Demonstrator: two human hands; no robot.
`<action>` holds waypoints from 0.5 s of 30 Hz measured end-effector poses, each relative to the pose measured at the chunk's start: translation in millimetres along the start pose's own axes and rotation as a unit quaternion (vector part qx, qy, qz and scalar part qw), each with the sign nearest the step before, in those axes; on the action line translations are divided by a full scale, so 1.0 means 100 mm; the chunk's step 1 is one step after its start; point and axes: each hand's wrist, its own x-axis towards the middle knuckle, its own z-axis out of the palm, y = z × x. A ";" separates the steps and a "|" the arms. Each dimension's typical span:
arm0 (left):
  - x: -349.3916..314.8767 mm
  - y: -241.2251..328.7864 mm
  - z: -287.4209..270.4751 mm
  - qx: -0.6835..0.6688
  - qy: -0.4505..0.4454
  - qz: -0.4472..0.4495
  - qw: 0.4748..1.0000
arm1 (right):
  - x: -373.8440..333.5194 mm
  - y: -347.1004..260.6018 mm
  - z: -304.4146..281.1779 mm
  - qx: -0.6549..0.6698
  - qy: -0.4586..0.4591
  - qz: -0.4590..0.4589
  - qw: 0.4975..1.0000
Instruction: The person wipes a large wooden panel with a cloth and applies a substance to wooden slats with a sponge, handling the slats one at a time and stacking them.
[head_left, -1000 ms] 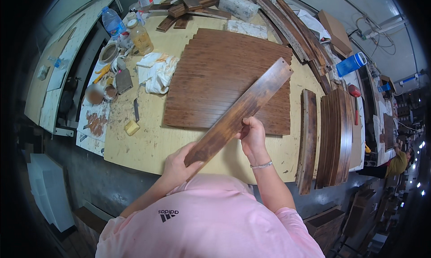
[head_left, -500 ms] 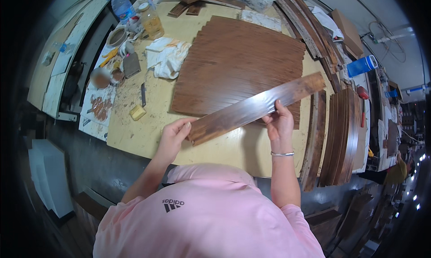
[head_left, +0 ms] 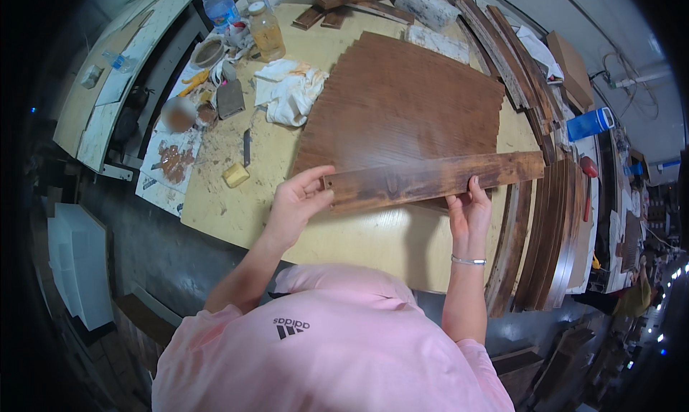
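Observation:
Both my hands hold up one brown wooden plank (head_left: pixel 423 181), patchy dark and light, above the table's near side. My left hand (head_left: pixel 298 202) pinches its left end, with the thumb on the near edge. Farther along, toward the plank's right end, my right hand (head_left: pixel 470 209) grips the near edge, fingers partly hidden beneath and thumb on top. Behind the plank lies a broad panel of brown planks (head_left: pixel 402 96) set side by side on the table. Part of that panel's near edge is hidden by the held plank.
Left on the table (head_left: pixel 222 218) are a crumpled stained cloth (head_left: pixel 291 92), a yellow block (head_left: pixel 235 174), a dark narrow tool (head_left: pixel 247 148), a jar of amber liquid (head_left: pixel 266 35) and a water bottle (head_left: pixel 219 4). Stacked planks (head_left: pixel 552 232) stand at the right, near a blue bottle (head_left: pixel 591 124).
The plank has been tipped so its glare is gone, and it lies more level across my view. My view has shifted a little, moving everything rightward in the picture. Both hands still hold the plank.

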 end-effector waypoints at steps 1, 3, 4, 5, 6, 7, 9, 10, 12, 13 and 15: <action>-0.01 0.01 0.03 0.007 -0.002 0.002 1.000 | -0.02 0.00 0.00 0.001 -0.003 0.001 1.000; -0.02 0.02 0.03 0.010 -0.006 0.004 1.000 | -0.03 0.00 -0.02 0.000 -0.008 0.002 1.000; -0.02 0.02 0.03 0.006 -0.006 0.003 1.000 | -0.04 0.00 -0.03 -0.001 -0.010 0.002 1.000; -0.02 0.02 0.02 0.003 -0.007 0.003 1.000 | -0.04 0.01 -0.02 -0.002 -0.011 0.001 1.000; -0.03 0.01 0.01 0.008 -0.010 -0.001 1.000 | -0.05 0.01 -0.03 -0.005 -0.015 0.001 1.000; -0.03 0.00 0.00 0.013 -0.010 -0.001 1.000 | -0.06 0.01 -0.03 -0.007 -0.019 0.000 1.000; -0.04 -0.01 -0.01 0.024 -0.009 -0.003 1.000 | -0.06 0.01 -0.03 -0.019 -0.027 -0.003 0.999; -0.04 -0.01 0.00 0.024 -0.007 -0.008 1.000 | -0.06 0.02 -0.03 -0.028 -0.031 -0.006 0.999; -0.06 0.02 0.04 0.024 -0.004 -0.018 1.000 | -0.06 0.02 -0.04 -0.038 -0.034 -0.010 0.999; -0.07 0.02 0.04 0.032 -0.014 -0.025 0.999 | -0.06 0.03 -0.04 -0.039 -0.033 -0.011 0.999; -0.09 0.02 0.05 0.048 -0.032 -0.040 0.998 | -0.07 0.03 -0.03 -0.037 -0.029 -0.016 0.999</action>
